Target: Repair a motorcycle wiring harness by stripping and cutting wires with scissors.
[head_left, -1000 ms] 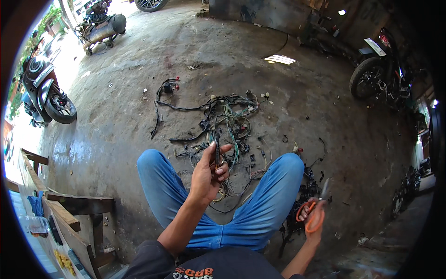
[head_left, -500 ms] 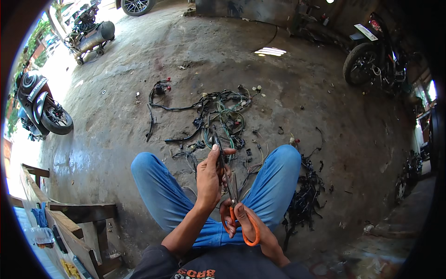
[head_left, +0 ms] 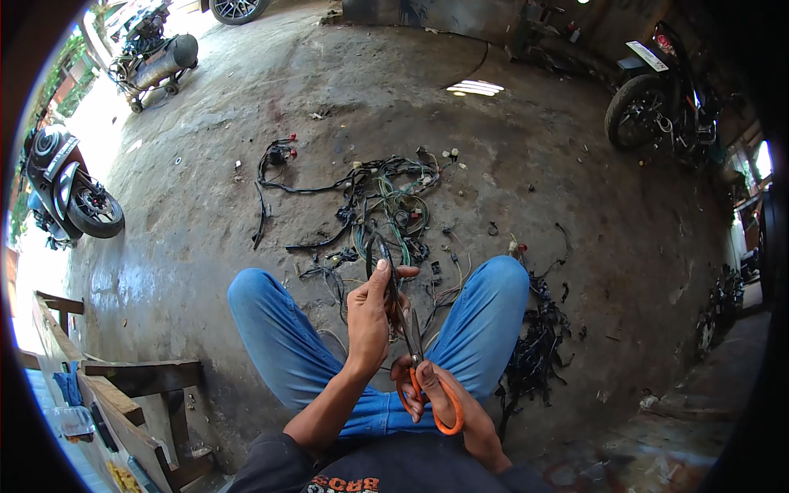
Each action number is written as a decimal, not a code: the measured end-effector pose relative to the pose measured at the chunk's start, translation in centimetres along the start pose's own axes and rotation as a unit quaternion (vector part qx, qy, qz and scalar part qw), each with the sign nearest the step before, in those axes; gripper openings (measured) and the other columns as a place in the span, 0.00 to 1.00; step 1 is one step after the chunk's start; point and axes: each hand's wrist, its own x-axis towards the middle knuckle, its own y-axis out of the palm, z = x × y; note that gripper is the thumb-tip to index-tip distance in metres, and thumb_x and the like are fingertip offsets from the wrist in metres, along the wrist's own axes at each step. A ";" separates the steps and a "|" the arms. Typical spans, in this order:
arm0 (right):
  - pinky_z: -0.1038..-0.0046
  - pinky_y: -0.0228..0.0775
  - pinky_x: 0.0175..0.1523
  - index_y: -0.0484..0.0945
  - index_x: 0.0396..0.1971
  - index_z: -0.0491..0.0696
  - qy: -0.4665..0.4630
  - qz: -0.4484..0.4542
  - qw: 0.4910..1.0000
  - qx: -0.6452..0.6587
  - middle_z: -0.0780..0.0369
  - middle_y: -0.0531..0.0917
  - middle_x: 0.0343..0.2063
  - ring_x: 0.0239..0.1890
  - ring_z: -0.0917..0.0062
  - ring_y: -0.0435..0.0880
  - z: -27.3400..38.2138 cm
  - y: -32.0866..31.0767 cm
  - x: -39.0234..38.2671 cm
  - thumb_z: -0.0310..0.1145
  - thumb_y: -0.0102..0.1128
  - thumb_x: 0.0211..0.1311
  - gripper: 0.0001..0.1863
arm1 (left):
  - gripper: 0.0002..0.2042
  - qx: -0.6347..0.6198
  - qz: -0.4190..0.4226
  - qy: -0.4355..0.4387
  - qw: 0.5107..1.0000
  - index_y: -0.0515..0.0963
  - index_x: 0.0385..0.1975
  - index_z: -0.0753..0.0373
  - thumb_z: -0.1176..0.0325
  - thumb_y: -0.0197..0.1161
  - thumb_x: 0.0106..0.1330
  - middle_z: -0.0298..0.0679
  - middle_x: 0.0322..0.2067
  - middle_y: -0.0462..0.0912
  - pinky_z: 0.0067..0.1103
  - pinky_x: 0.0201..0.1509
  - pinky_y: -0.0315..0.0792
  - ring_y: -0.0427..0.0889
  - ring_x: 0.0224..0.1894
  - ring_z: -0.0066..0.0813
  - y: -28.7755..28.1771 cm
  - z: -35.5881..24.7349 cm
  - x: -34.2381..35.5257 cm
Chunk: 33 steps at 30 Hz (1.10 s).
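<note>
Between my knees, my left hand [head_left: 370, 316] is closed around a black-wrapped wire bundle [head_left: 385, 256], thumb on top and the index finger pointing right. My right hand [head_left: 440, 394] grips scissors [head_left: 452, 421] with orange handles, fingers in the loops. Their blades [head_left: 413, 335] point up and stand apart at the tips, beside the lower part of the bundle; whether they touch it I cannot tell. Past my hands a tangled wiring harness [head_left: 390, 193] of black, green and pale wires lies on the floor, with white and red connectors at its ends.
Black scraps [head_left: 538, 337] are heaped right of my right knee. A wooden bench [head_left: 144, 376] stands at the lower left. Motorcycles are parked at the left [head_left: 82, 193] and far right [head_left: 645, 111]. An air compressor [head_left: 164, 66] stands at the far left on the concrete floor.
The view has shifted slightly. The wire bundle's upper end now curves out more above my left hand. Both hands keep their hold, and the scissor blades remain apart.
</note>
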 end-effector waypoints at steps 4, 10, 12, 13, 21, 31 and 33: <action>0.83 0.69 0.28 0.71 0.49 0.43 0.000 0.003 1.000 -0.013 0.70 0.65 0.24 0.22 0.88 0.68 -0.1 -0.3 0.1 0.65 0.37 0.74 0.35 | 0.26 0.001 -0.007 0.005 1.000 0.85 0.44 0.65 0.47 0.48 0.79 0.28 0.16 0.74 0.14 0.18 0.55 0.63 0.14 0.11 0.1 0.1 0.0; 0.81 0.68 0.27 0.73 0.48 0.43 -0.007 -0.017 0.998 -0.060 0.70 0.66 0.23 0.22 0.87 0.69 -0.2 -0.4 0.4 0.64 0.37 0.75 0.34 | 0.26 0.015 -0.006 -0.023 1.000 0.83 0.42 0.67 0.48 0.46 0.79 0.29 0.16 0.73 0.13 0.17 0.53 0.62 0.13 0.09 0.2 0.0 -0.2; 0.81 0.67 0.26 0.73 0.47 0.43 -0.012 -0.026 0.998 -0.051 0.70 0.67 0.22 0.21 0.87 0.69 -0.5 -0.3 0.7 0.63 0.37 0.75 0.34 | 0.26 0.005 -0.001 -0.032 0.999 0.82 0.41 0.66 0.47 0.46 0.79 0.29 0.17 0.73 0.13 0.16 0.51 0.60 0.13 0.08 0.1 0.2 -0.2; 0.81 0.66 0.25 0.74 0.45 0.43 -0.019 -0.036 0.998 -0.044 0.69 0.67 0.21 0.20 0.87 0.68 -0.6 -0.2 0.8 0.63 0.37 0.76 0.34 | 0.26 0.006 -0.001 -0.032 0.999 0.82 0.41 0.66 0.47 0.46 0.79 0.29 0.17 0.73 0.13 0.16 0.51 0.60 0.13 0.08 0.2 0.2 -0.2; 0.77 0.63 0.21 0.74 0.40 0.43 -0.117 -0.127 0.975 -0.136 0.66 0.71 0.17 0.17 0.85 0.70 -2.7 -0.3 1.6 0.61 0.43 0.76 0.31 | 0.23 -0.092 0.050 -0.050 0.993 0.72 0.32 0.58 0.45 0.43 0.80 0.32 0.22 0.69 0.15 0.27 0.61 0.65 0.24 0.18 0.4 2.2 0.0; 0.80 0.63 0.22 0.75 0.40 0.41 -0.140 -0.139 0.974 -0.107 0.66 0.72 0.19 0.20 0.86 0.72 -1.1 0.2 1.1 0.59 0.43 0.76 0.31 | 0.21 -0.066 0.118 -0.016 0.991 0.68 0.33 0.59 0.49 0.41 0.81 0.35 0.26 0.69 0.16 0.29 0.63 0.66 0.27 0.20 -0.1 2.5 -0.4; 0.81 0.62 0.22 0.75 0.41 0.40 -0.122 -0.114 0.985 -0.032 0.68 0.70 0.18 0.19 0.87 0.70 -0.2 0.3 0.7 0.60 0.43 0.76 0.32 | 0.20 -0.083 0.146 -0.014 0.986 0.69 0.34 0.60 0.51 0.41 0.82 0.37 0.31 0.72 0.17 0.33 0.67 0.70 0.31 0.22 0.0 2.3 -0.3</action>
